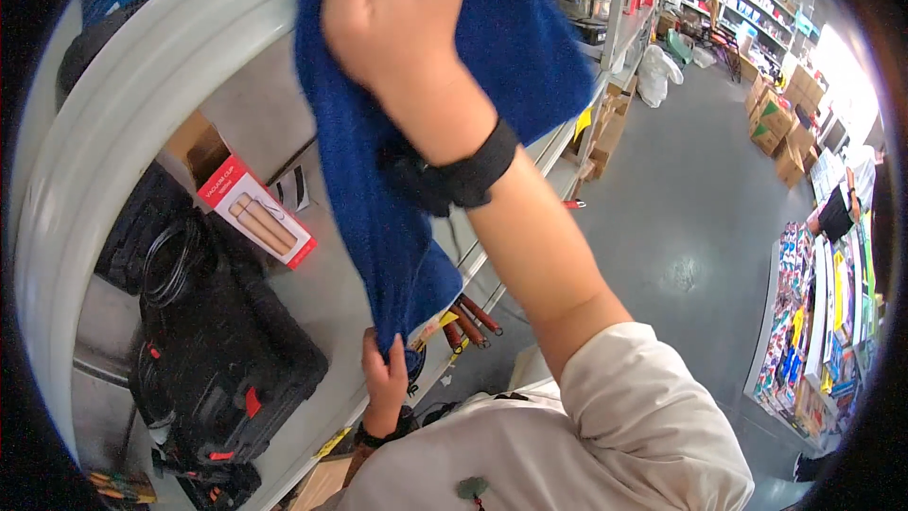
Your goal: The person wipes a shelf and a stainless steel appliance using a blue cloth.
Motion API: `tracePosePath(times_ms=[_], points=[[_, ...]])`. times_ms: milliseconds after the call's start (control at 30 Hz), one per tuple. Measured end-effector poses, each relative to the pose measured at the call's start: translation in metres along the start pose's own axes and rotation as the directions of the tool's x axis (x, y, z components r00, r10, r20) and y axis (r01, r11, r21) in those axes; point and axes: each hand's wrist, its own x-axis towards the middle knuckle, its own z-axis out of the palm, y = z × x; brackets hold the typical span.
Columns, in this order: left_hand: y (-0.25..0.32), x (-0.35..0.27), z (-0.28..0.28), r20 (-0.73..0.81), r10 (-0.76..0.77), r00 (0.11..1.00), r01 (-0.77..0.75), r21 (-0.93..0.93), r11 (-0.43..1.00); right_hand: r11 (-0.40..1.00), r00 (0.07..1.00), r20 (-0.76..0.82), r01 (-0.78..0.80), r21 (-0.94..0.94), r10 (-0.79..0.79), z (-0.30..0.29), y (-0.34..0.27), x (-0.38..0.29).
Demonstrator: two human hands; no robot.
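A dark blue cloth (355, 213) stretches from the top of the view down towards my body. My right hand (404, 7) is at its upper part, beside the white shelf edge (163, 50); the fingertips are cut off by the top of the picture. Lower down, my left hand (386, 376) pinches the cloth's gathered bottom end between thumb and fingers. A black band (468, 170) circles my right wrist. To the left of the cloth lies a red and white flask box (259, 213), tilted on the lower shelf (319, 305).
Black hard cases (234, 362) with red latches and a coiled black cable (170, 262) occupy the lower shelf. Brown-handled tools (472, 323) protrude past its edge. Grey floor (660, 227) extends right, towards a goods display (809, 326) and cardboard boxes (777, 124). Another person's arm (851, 195) shows far right.
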Motion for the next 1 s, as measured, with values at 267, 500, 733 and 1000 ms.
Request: tracePosePath(times_ms=[267,500,733,1000], points=[[-0.033,-0.014,-0.031,-0.400,-0.483,0.779,0.337,-0.383,0.860,0.970,0.952,0.294,-0.146,0.196,0.084,-0.037,-0.022,-0.193],[0.012,0.017,-0.023,-0.725,-0.193,0.662,0.224,-0.055,0.973,0.793,-0.214,0.830,-0.247,-0.557,0.516,-0.137,0.076,-0.330],[-0.091,0.044,-0.015,-0.399,-0.354,0.846,0.513,0.790,0.336,0.963,0.133,0.978,-0.240,-0.125,0.160,-0.165,0.025,-0.349],[-0.120,0.107,0.043,-0.377,-0.675,0.635,0.636,0.751,0.178,0.947,0.049,0.996,-0.317,-0.056,0.076,-0.201,0.052,-0.341]])
